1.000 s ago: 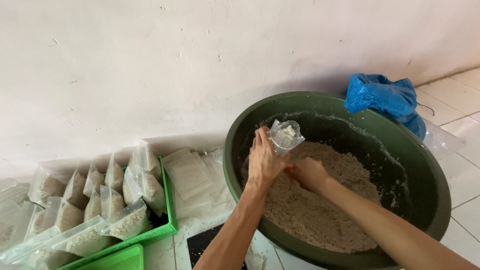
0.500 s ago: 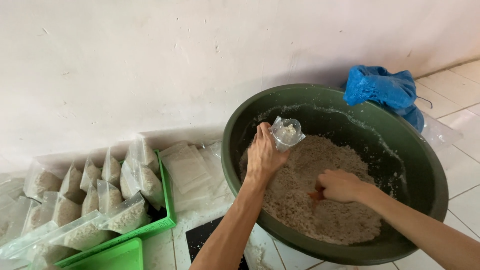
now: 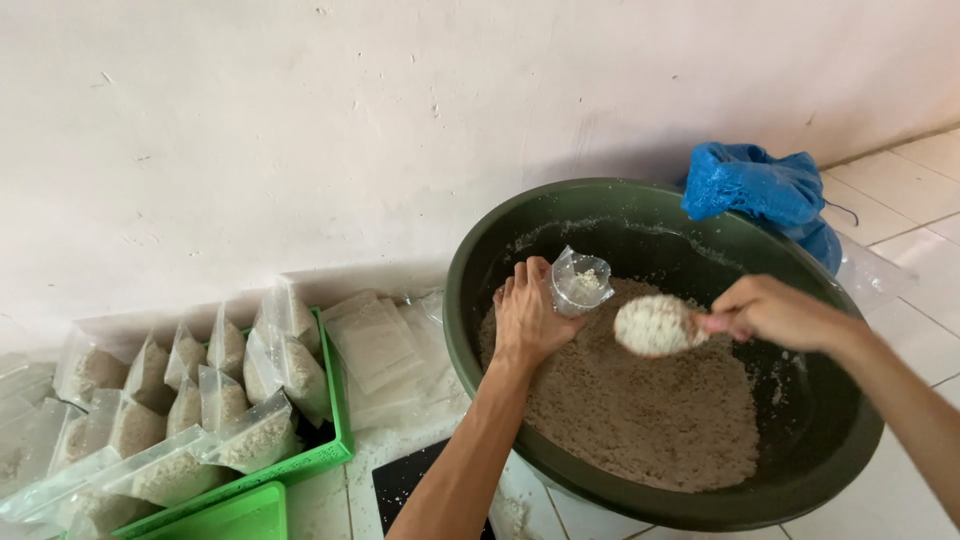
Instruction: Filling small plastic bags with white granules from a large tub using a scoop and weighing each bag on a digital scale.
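My left hand (image 3: pixel 527 318) holds a small clear plastic bag (image 3: pixel 581 281) open over the big dark green basin (image 3: pixel 480 260); a little pale crumbly mix lies in the bag. My right hand (image 3: pixel 775 312) grips a scoop (image 3: pixel 655 325) heaped with the same pale mix, held level just right of the bag's mouth. The basin is filled with a mound of brownish crumbly mix (image 3: pixel 650 400).
A green tray (image 3: pixel 325 458) at left holds several filled clear bags (image 3: pixel 225 400). A pile of empty clear bags (image 3: pixel 385 350) lies between tray and basin. A blue plastic bag (image 3: pixel 762 190) sits behind the basin by the white wall. A second green tray (image 3: pixel 225 515) is at the bottom.
My right hand went from beside the bag down into the mix, then came up with a heaped scoop toward the bag. My left hand kept the bag still.
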